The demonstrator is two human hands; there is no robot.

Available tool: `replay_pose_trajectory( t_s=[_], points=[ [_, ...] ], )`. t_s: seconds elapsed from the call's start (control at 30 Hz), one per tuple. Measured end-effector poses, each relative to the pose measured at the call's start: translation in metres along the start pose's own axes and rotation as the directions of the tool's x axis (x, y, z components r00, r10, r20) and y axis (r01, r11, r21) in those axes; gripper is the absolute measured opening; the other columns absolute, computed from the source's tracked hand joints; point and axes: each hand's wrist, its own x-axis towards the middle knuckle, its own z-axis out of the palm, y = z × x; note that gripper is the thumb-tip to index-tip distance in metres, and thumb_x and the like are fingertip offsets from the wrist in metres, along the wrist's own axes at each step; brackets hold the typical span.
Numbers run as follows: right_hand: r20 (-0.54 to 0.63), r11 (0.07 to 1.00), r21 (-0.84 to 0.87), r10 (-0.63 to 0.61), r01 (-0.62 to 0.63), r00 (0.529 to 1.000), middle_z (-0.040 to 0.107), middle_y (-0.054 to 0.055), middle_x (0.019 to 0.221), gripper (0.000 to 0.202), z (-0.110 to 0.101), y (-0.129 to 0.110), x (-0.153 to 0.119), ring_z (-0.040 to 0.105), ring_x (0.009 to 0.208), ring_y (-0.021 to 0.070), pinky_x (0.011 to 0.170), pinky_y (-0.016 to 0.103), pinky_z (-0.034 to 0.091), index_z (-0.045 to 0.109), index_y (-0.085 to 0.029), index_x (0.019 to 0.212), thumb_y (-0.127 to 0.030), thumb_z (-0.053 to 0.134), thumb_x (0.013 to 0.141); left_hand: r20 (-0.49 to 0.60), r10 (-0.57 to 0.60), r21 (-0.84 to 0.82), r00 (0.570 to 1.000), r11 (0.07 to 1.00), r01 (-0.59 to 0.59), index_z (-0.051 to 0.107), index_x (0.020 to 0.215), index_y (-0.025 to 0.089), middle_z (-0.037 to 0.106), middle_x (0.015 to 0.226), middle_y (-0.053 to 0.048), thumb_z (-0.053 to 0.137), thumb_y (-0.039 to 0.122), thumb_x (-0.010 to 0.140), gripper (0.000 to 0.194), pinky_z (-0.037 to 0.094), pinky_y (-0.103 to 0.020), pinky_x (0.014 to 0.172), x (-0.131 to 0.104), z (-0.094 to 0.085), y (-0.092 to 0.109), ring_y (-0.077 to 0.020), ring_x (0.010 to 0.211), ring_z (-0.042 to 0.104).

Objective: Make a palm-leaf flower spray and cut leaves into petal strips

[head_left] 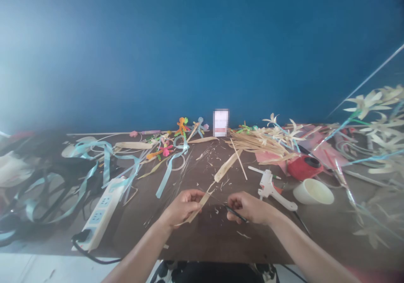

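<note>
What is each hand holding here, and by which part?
The left hand pinches a pale strip partway along its length. The right hand grips a slim dark tool by its shaft; its exact kind cannot be told.

Left hand (186, 207) and right hand (248, 208) gripping, near each other but apart
The bare left forearm (143, 249) and right forearm (301, 243) slant inward from the lower edge; the left hand is closed in a pinch, the right curled inward, facing the left, both wrists held low.
</note>
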Motion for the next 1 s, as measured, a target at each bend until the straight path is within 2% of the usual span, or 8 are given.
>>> replay_pose_trajectory(
  t_s=[0.23,0.47,0.6,0.67,0.73,0.8,0.9,1.0],
  points=[
    [0.007,0.999,0.048,-0.001,0.001,1.0,0.051,-0.006,0.043,0.026,0.005,0.002,-0.003,0.043,0.042,0.0068,0.045,0.017,0.032,0.049,-0.016,0.062,-0.039,0.063,0.063,0.045,-0.052,-0.083,0.998,0.995,0.056,0.061,0.087,0.016,0.054,0.056,0.002,0.053,0.014,0.058,0.03,0.02,-0.016,0.035,0.004,0.001,-0.012,-0.0042,0.038,0.037],
    [-0.015,0.999,0.04,0.027,-0.027,1.0,0.05,-0.006,0.042,0.029,0.004,0.01,-0.006,0.043,0.041,0.0072,0.046,0.018,0.031,0.052,-0.016,0.061,-0.042,0.065,0.061,0.107,-0.12,-0.115,0.987,0.985,0.132,0.058,0.091,0.014,0.054,0.054,0.003,0.054,0.017,0.06,0.031,0.008,-0.017,0.03,0.01,-0.001,-0.024,0.0006,0.029,0.021],
    [-0.047,0.998,0.003,0.06,-0.06,0.997,0.05,-0.005,0.039,0.031,0.002,0.016,-0.006,0.038,0.038,0.0063,0.042,0.018,0.027,0.052,-0.016,0.057,-0.044,0.064,0.06,0.163,-0.149,-0.074,0.975,0.984,0.163,0.06,0.083,0.013,0.055,0.054,0.001,0.056,0.017,0.06,0.024,0.011,-0.016,0.029,0.012,-0.003,-0.022,0.0006,0.028,0.025],
    [-0.084,0.999,0.031,0.044,-0.041,0.995,0.05,-0.005,0.04,0.031,0.003,0.017,-0.006,0.039,0.039,0.0065,0.043,0.018,0.027,0.052,-0.016,0.058,-0.044,0.063,0.062,0.115,-0.134,-0.055,0.984,0.988,0.141,0.06,0.079,0.013,0.057,0.055,0.0,0.057,0.019,0.061,0.019,0.015,-0.015,0.03,0.013,-0.005,-0.018,-0.0001,0.028,0.03],
    [-0.139,0.996,0.092,-0.006,0.019,0.99,0.053,-0.003,0.044,0.031,0.006,0.016,-0.008,0.041,0.043,0.0069,0.045,0.018,0.028,0.052,-0.015,0.062,-0.044,0.061,0.065,0.007,-0.056,-0.048,0.998,0.997,0.056,0.059,0.075,0.013,0.058,0.058,-0.002,0.059,0.023,0.064,0.015,0.024,-0.014,0.033,0.015,-0.008,-0.009,-0.0031,0.034,0.042],
    [-0.183,0.977,0.199,-0.043,0.08,0.982,0.054,-0.002,0.049,0.032,0.012,0.017,-0.012,0.039,0.044,0.0065,0.043,0.018,0.025,0.052,-0.015,0.068,-0.047,0.056,0.07,-0.124,0.087,-0.066,0.988,0.993,-0.095,0.059,0.073,0.013,0.061,0.067,-0.005,0.059,0.025,0.066,0.014,0.034,-0.015,0.041,0.017,-0.011,0.003,-0.0089,0.052,0.055],
    [-0.166,0.9,0.422,-0.045,0.112,0.985,0.053,-0.001,0.052,0.038,0.025,0.02,-0.018,0.031,0.039,0.0055,0.038,0.019,0.017,0.051,-0.016,0.074,-0.053,0.047,0.073,-0.31,0.289,-0.164,0.906,0.922,-0.351,0.06,0.075,0.016,0.058,0.093,-0.006,0.061,0.023,0.067,0.011,0.044,-0.021,0.061,0.02,-0.011,0.022,-0.0164,0.082,0.058],
    [-0.122,0.821,0.548,-0.108,0.158,0.987,0.051,0.0,0.051,0.044,0.035,0.024,-0.025,0.029,0.038,0.0055,0.037,0.019,0.016,0.052,-0.015,0.076,-0.058,0.045,0.071,-0.364,0.417,-0.192,0.833,0.841,-0.505,0.06,0.068,0.019,0.052,0.099,-0.002,0.063,0.018,0.064,0.005,0.045,-0.026,0.07,0.021,-0.006,0.031,-0.017,0.089,0.054]
  ],
)
